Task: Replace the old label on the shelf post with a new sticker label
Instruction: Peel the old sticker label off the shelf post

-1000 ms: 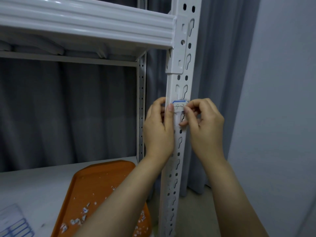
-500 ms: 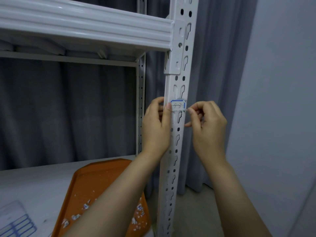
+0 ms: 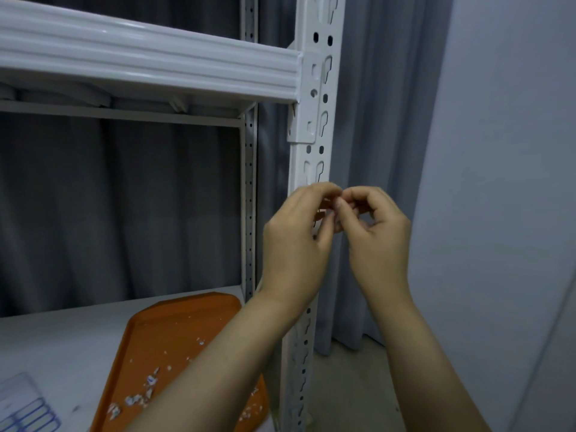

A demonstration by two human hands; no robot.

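Observation:
The white slotted shelf post [image 3: 318,98] stands upright in the middle of the head view. My left hand [image 3: 297,238] and my right hand [image 3: 378,235] are both raised in front of it, fingers curled. Their fingertips meet in a pinch at the post's right edge, at the spot where the blue-bordered sticker label sat. The label itself is hidden behind the fingers. My left forearm crosses in front of the lower post.
A white shelf beam [image 3: 149,63] joins the post above the hands. On the lower shelf lies an orange tray [image 3: 174,332] strewn with torn label scraps [image 3: 137,399]. A sheet of blue-bordered stickers [image 3: 26,411] lies at the bottom left. Grey curtains hang behind, a wall [image 3: 505,182] stands at right.
My left index finger pressed the label's left edge while my right hand pinched its right edge. Both hands have since closed together over the label and hide it.

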